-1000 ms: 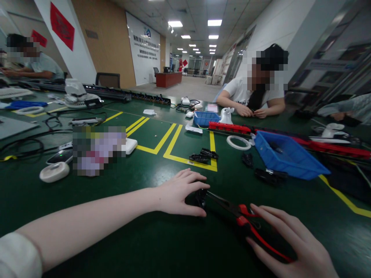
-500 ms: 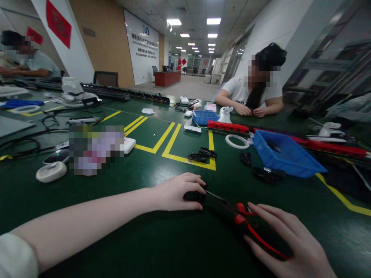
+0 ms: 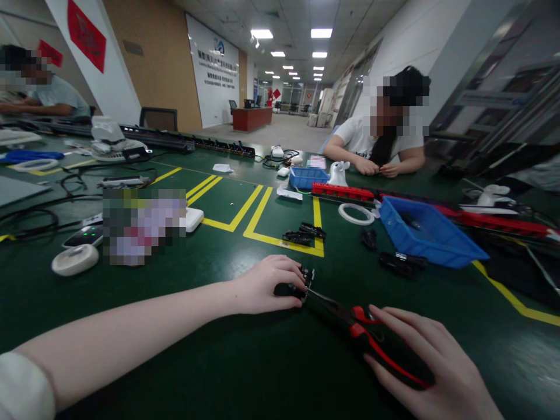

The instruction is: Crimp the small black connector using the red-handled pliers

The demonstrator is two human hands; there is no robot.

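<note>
My left hand (image 3: 273, 284) is closed around a small black part (image 3: 285, 290) on the green table, its fingers hiding much of it. A bit of dark, glinting detail sticks out past the fingertips. In my right hand (image 3: 431, 361) are long-nose pliers (image 3: 356, 326) with red and black handles, held between thumb and fingers. The thin jaws of the pliers reach left to the edge of the black part; whether they grip it is too small to tell. Beyond the hands, several black clip-like parts (image 3: 304, 234) lie by the yellow tape.
To the right stands a blue bin (image 3: 431, 236), with more black parts (image 3: 400, 263) before it and a white ring (image 3: 356, 214) beside it. A long red strip (image 3: 343, 191) runs behind. Cables and a white oval device (image 3: 75, 259) lie left. A person (image 3: 376, 140) sits across.
The black part has turned slightly in my left hand, so more of its far end shows. Both hands and the pliers have shifted a little left and up in view.
</note>
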